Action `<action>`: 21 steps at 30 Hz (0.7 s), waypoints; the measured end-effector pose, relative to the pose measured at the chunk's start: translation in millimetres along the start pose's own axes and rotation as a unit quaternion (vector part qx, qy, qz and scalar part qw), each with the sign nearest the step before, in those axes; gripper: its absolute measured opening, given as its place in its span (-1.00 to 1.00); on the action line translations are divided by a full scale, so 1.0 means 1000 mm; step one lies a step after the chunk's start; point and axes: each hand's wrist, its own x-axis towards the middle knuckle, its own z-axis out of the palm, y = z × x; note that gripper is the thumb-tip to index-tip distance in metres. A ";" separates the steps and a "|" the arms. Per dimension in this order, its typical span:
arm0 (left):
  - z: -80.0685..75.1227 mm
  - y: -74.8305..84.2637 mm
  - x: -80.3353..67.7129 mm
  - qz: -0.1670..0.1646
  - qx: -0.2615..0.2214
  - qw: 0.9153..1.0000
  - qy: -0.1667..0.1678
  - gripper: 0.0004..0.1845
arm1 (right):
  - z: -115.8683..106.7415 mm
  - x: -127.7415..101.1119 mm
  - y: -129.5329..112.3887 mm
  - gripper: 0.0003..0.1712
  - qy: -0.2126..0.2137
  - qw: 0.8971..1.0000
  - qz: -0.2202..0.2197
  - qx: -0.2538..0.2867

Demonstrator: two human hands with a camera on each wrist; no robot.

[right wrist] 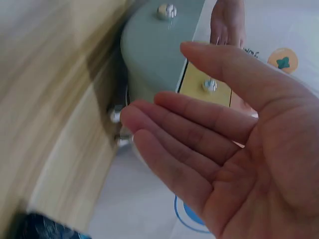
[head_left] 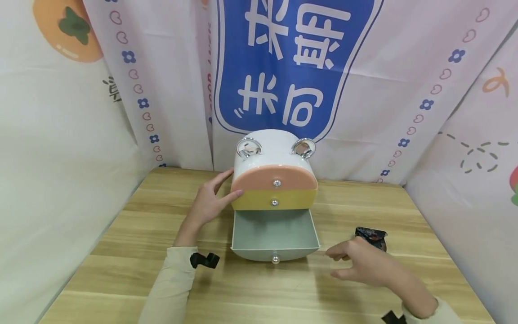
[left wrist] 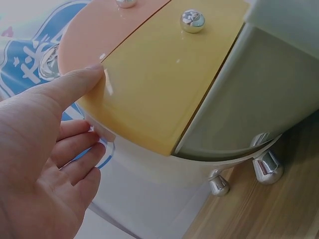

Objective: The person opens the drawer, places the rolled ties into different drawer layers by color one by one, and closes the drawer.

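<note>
Organizer, mini drawer cabinet (head_left: 275,155), white shell w/ three drawers: pink drawer (head_left: 274,178) and yellow drawer (head_left: 273,200) closed, grey-green bottom drawer (head_left: 274,234) pulled out, inside bare as far as we see. So opening looks done; nothing placed in yet. Left hand (head_left: 208,202) rests flat vs. cabinet's side, fingers straight, thumb at yellow drawer's edge, steadying, not clasping. Right hand (head_left: 364,265) hovers released, fingers loose, holding nothing; open drawer sits just left of it, dark packet (head_left: 372,237) just beyond it on wooden table (head_left: 121,252).
</note>
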 end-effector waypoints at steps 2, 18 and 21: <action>0.000 0.000 0.000 0.001 0.000 1.000 0.000 -0.16 | -0.008 -0.004 0.005 -0.57 0.017 1.000 0.000 -0.009; 0.000 0.002 0.000 -0.002 0.006 1.000 0.004 -0.14 | -0.039 -0.035 0.064 -0.04 0.105 0.982 0.120 -0.098; 0.000 0.003 0.000 -0.007 0.007 1.000 0.002 -0.13 | -0.037 -0.040 0.078 0.05 0.099 0.982 0.125 -0.100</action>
